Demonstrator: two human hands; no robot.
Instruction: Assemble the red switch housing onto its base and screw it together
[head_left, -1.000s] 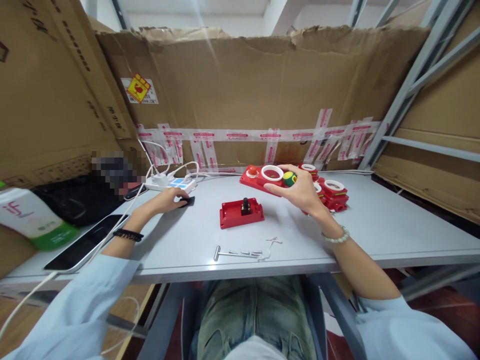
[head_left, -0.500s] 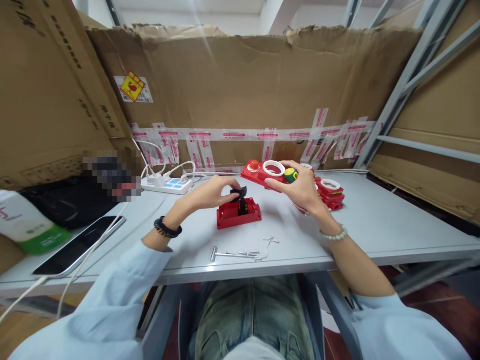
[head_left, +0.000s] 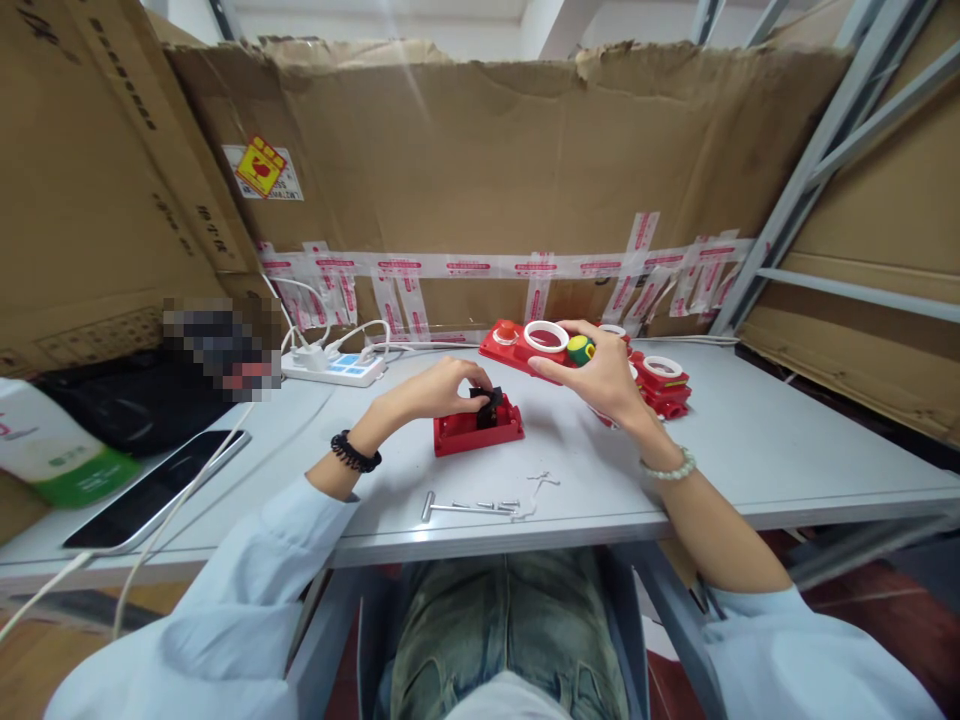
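My left hand (head_left: 446,388) pinches a small black part (head_left: 491,396) at the open top of a red rectangular box (head_left: 480,437) on the table. My fingers cover some of the black part, so its full shape is hidden. My right hand (head_left: 604,368) grips a red cover plate (head_left: 504,345) with a white ring (head_left: 546,337) and a red button (head_left: 508,331), held tilted above the table. A round yellow-and-green end (head_left: 580,349), like that of a screwdriver handle, shows between my right thumb and fingers; the rest is hidden.
A metal T-shaped tool (head_left: 429,506) and several screws (head_left: 510,503) lie near the front edge, beside a thin white string (head_left: 541,482). More red housings (head_left: 664,390) stand behind my right hand. Left are a power strip (head_left: 337,368) and a phone (head_left: 157,490). Cardboard (head_left: 480,160) walls the back.
My left hand has moved slightly right and down, bringing the black part lower into the red box. My right hand and the cover plate are almost unmoved.
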